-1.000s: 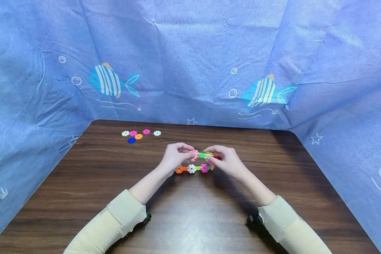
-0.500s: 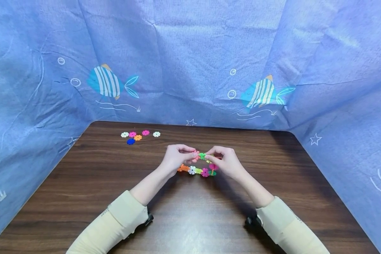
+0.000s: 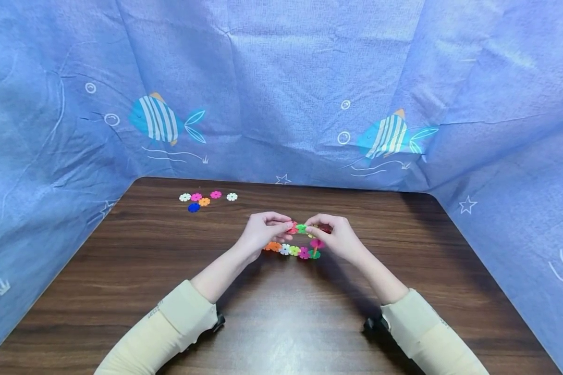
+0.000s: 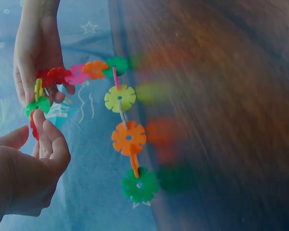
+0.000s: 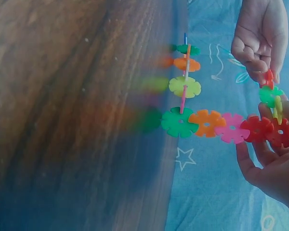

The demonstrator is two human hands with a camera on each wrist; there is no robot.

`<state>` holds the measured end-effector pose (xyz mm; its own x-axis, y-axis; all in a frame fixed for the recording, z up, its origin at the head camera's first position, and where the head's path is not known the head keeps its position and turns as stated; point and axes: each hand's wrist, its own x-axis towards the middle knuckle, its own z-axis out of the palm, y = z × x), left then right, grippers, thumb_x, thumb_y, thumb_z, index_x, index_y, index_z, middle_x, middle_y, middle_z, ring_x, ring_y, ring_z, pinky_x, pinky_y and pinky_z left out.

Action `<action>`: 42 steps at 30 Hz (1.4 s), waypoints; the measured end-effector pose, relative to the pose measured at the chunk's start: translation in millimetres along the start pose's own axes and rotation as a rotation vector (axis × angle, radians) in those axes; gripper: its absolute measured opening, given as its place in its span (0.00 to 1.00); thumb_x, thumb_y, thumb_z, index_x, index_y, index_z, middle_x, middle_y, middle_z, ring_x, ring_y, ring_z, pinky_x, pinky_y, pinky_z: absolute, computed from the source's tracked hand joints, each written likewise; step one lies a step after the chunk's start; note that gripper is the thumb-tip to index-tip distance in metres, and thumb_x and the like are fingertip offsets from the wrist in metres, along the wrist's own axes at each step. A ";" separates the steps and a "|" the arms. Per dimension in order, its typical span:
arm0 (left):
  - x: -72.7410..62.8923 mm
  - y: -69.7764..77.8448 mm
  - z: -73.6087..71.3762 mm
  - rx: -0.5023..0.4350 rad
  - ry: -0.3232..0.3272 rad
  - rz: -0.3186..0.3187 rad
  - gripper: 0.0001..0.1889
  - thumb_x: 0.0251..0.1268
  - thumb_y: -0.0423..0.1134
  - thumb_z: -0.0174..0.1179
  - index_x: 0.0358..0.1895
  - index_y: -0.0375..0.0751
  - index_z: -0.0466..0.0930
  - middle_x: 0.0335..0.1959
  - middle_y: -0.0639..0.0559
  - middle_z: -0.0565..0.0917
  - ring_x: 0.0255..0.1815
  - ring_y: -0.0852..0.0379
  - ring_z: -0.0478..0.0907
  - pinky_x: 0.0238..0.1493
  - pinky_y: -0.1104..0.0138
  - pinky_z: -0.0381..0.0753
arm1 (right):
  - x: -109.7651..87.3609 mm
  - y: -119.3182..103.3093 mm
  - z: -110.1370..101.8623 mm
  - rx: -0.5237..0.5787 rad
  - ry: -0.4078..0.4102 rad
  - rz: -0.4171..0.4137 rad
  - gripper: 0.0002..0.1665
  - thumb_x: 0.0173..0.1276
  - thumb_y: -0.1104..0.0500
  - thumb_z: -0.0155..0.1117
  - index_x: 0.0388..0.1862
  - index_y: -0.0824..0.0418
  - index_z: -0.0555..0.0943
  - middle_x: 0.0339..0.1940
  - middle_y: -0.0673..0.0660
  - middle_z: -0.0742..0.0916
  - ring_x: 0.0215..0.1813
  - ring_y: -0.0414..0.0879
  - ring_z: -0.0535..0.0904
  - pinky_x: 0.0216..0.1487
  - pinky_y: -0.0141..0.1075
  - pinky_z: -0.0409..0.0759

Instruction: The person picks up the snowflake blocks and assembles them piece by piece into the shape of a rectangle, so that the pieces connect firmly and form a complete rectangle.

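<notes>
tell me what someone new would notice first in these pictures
Probably the bright chain of flower-shaped discs, held by the left hand and right hand over the table. Behind, two striped fish stand out on the blue cloth. Loose discs lie near the table's far edge, left of the hands.

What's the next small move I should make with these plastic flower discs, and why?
Probably press the red plastic flower-shaped disc a little further into the bright green plastic flower-shaped disc. Your left hand pinches the red one against the green, your right hand grips the multicoloured plastic chain alongside, and how deeply they interlock is hard to see.
</notes>
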<state>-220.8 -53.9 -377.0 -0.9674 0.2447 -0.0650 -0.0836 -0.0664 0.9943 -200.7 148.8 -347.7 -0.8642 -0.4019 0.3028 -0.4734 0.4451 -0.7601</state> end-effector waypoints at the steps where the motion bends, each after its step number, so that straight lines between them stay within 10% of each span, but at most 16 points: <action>1: -0.1 0.6 -0.9 0.011 -0.010 -0.003 0.13 0.61 0.32 0.62 0.46 0.28 0.80 0.32 0.41 0.87 0.24 0.59 0.84 0.40 0.53 0.83 | 0.0 0.5 -1.0 -0.003 -0.002 0.001 0.05 0.65 0.65 0.63 0.38 0.66 0.82 0.25 0.65 0.85 0.23 0.58 0.78 0.21 0.28 0.71; 7: -2.3 5.0 -9.6 0.080 -0.039 0.014 0.16 0.61 0.34 0.62 0.50 0.28 0.78 0.38 0.39 0.86 0.29 0.54 0.85 0.40 0.56 0.84 | -0.4 2.5 -7.0 -0.025 0.004 -0.001 0.05 0.64 0.64 0.63 0.37 0.65 0.83 0.25 0.63 0.84 0.23 0.43 0.75 0.22 0.28 0.72; 18: -4.0 18.2 -44.4 0.353 -0.034 0.118 0.17 0.59 0.39 0.65 0.50 0.36 0.80 0.44 0.41 0.85 0.41 0.56 0.82 0.45 0.58 0.82 | -2.3 5.1 -12.8 -0.045 0.020 -0.014 0.04 0.64 0.66 0.63 0.37 0.67 0.82 0.30 0.60 0.85 0.27 0.57 0.79 0.25 0.29 0.76; 42: 3.2 30.8 -167.9 0.900 0.097 0.418 0.21 0.55 0.44 0.68 0.53 0.43 0.80 0.49 0.44 0.83 0.55 0.45 0.74 0.56 0.52 0.68 | -1.6 50.8 -10.9 -0.024 0.037 -0.047 0.05 0.63 0.57 0.66 0.38 0.53 0.83 0.28 0.50 0.84 0.26 0.41 0.77 0.23 0.30 0.75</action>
<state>-266.6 -217.6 -360.7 -0.8965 0.2859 0.3385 0.4416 0.6388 0.6300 -225.2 180.7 -380.5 -0.8462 -0.3932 0.3596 -0.5175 0.4459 -0.7303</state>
